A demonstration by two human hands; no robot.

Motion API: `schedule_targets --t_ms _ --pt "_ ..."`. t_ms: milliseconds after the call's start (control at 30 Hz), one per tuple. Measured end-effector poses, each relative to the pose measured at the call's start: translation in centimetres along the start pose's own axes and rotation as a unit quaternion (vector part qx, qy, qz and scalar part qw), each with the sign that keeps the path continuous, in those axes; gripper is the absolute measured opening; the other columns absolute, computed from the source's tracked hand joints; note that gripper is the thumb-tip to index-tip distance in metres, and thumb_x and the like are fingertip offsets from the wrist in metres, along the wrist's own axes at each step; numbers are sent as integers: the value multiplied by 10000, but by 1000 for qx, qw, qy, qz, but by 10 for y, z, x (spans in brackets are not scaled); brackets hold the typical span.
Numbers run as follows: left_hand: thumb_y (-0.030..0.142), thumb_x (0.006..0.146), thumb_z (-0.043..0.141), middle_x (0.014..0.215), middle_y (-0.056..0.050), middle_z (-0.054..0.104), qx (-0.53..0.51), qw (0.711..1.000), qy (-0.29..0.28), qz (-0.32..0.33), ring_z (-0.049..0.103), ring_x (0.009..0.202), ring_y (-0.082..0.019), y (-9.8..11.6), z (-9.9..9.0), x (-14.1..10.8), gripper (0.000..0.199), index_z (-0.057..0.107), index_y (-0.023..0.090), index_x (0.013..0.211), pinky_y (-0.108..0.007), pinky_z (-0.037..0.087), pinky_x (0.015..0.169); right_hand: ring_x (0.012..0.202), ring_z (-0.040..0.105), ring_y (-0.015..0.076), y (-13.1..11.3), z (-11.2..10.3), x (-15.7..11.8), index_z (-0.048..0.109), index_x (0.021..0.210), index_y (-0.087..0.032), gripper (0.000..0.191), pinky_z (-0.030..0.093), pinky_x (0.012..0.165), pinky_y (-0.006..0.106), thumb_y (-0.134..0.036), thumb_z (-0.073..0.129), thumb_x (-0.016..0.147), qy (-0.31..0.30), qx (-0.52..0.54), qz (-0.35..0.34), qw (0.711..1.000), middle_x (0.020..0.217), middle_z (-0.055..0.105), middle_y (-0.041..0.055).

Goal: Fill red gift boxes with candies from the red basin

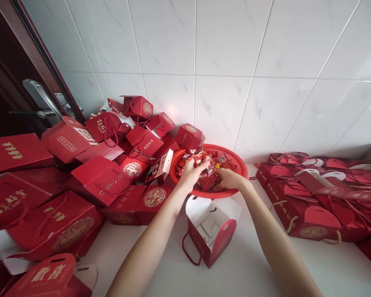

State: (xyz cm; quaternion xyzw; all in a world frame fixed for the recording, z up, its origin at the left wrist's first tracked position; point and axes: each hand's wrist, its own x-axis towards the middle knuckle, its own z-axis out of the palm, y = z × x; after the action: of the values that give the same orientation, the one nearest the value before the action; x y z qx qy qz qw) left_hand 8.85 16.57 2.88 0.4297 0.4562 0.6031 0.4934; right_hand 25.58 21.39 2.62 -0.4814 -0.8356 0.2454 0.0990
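A red plastic basket [241,165] with a perforated rim stands against the tiled wall, holding many small red wrapped packets [208,181]. My left hand [192,172] is over the left part of the basket, its fingers closed on a red wrapped packet [200,159]. On the right side of the basket, my right hand [229,179] reaches down among the packets with its fingers bent; the fingertips are partly hidden there. Between my forearms, just in front of the basket, an open red box [223,243] with a white inside and a red cord handle stands upright.
A large heap of red gift boxes [95,181] with cord handles covers the left. Rows of packed red boxes [315,198] stand on the right. A dark door with a metal handle [41,97] is at the upper left. The white tabletop [179,272] shows in front.
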Motion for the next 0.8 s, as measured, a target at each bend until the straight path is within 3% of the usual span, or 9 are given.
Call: schedule_targets --t_ms 100,233,333,467,600,800 --pt "310 706 820 1051 -61 742 3 1000 -1 4 694 989 -240 1 0 0 311 690 184 959 -332 617 746 744 641 222 1 -5 -4 716 856 -211 276 421 595 278 -61 731 624 -1 -21 1 1000 815 705 56" --pt "318 714 812 1032 -60 739 15 1000 -2 9 689 962 -233 2 0 0 299 697 183 955 -330 614 734 658 606 205 1 -12 -8 652 621 -196 156 407 588 291 -78 747 655 -20 -35 -10 999 694 671 48" --pt "338 678 838 1037 -58 742 4 1000 2 11 690 952 -234 4 1 -1 338 704 190 951 -328 607 733 733 620 214 1 -22 -14 647 619 -193 148 437 631 292 -98 740 684 -15 -34 -24 999 764 695 56" --pt "380 592 891 976 -45 745 -17 1000 -4 24 693 912 -232 4 2 -2 421 715 191 924 -312 590 697 801 606 204 4 -40 -29 652 783 -189 46 457 692 304 -150 669 766 60 -11 -56 997 872 698 54" --pt "391 545 918 936 -29 755 -45 999 -4 21 700 897 -224 10 3 -6 452 730 195 906 -296 576 692 773 597 186 2 -53 -52 650 868 -193 101 488 726 329 -258 662 792 163 99 -141 972 855 688 35" --pt "465 593 902 881 -48 764 -98 989 -107 4 710 850 -223 37 5 -23 425 741 182 865 -300 571 677 841 651 195 -17 -58 -90 702 912 -201 216 526 853 374 -375 750 794 244 186 -202 930 905 726 44"
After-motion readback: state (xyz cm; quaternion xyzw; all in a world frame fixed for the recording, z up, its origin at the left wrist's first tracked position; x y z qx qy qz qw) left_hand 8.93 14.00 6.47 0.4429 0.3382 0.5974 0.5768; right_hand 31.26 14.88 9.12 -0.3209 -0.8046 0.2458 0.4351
